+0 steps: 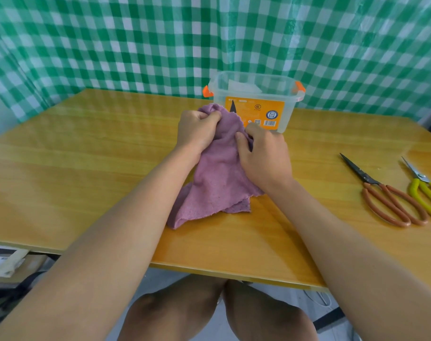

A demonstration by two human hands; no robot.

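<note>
A purple cloth (pixel 215 183) is bunched up over the middle of the wooden table (pixel 86 168), its lower folds lying on the tabletop. My left hand (pixel 197 130) grips the cloth's upper part with curled fingers. My right hand (pixel 263 153) grips the cloth from the right side, thumb pressed into the fabric. A dark pointed tip (pixel 232 107) sticks up out of the cloth between my hands; the rest of that object is hidden by the fabric.
A clear plastic box (pixel 287 112) with orange clips and an orange label stands just behind my hands. Two pairs of scissors lie at the right: one with orange-brown handles (pixel 386 200), one with yellow handles (pixel 425 190). A green checked curtain hangs behind.
</note>
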